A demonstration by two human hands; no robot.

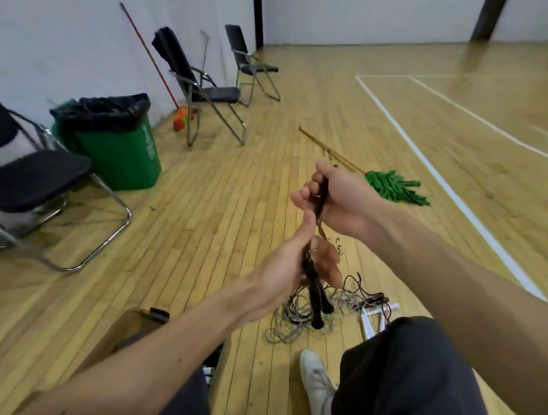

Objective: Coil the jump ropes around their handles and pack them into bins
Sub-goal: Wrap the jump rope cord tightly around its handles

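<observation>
My left hand (289,266) grips the two black handles (318,302) of a jump rope, which hang down below my fist. Above it, my right hand (334,202) holds the dark rope (322,197) of the same jump rope, pulled taut between the two hands. On the wooden floor beneath lies a tangled pile of grey and black ropes (310,320) with white handles (370,324) at its right side. A brown cardboard box (128,330) sits by my left knee, mostly hidden by my forearm.
A green bin with a black liner (118,141) stands at the left wall. Folding chairs (206,89) line the wall, one (31,184) close on my left. A green mop (391,186) lies on the floor ahead. My white shoe (315,382) is below.
</observation>
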